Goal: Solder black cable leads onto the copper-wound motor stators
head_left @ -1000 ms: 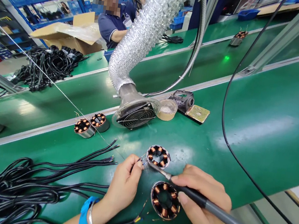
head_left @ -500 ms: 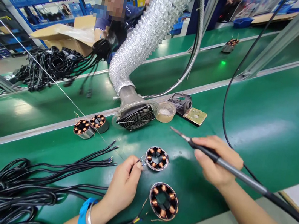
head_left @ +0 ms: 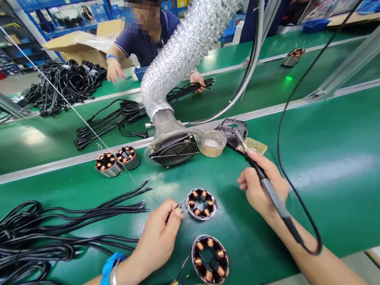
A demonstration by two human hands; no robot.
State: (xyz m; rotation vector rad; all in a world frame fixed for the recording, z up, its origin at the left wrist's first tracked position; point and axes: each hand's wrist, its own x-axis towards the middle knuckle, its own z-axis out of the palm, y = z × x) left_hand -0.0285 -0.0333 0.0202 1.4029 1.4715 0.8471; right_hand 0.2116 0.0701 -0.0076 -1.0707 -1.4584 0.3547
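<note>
My left hand (head_left: 159, 232) pinches a black cable end whose thin wires reach the near-side edge of a copper-wound stator (head_left: 201, 204). In my right hand (head_left: 265, 187) is a soldering iron (head_left: 273, 198), its tip at the dark iron holder (head_left: 235, 129). A yellowish sponge (head_left: 255, 146) lies beside the holder. Below the first stator stands a larger-looking stator (head_left: 210, 260), with a cable and coloured wires (head_left: 173, 284) at its left. Left of my left hand lies a pile of black cables (head_left: 14, 234).
A fume hose (head_left: 178, 38) ends in a fan (head_left: 176, 150) next to a round tin (head_left: 213, 144). Two stators (head_left: 108, 164) stand by the metal rail. Across the bench a person (head_left: 150, 33) holds black cables (head_left: 184, 92).
My right hand has moved the soldering iron up and left to the holder. The person opposite has lowered a cable bunch to the belt. My left hand stays nearly still.
</note>
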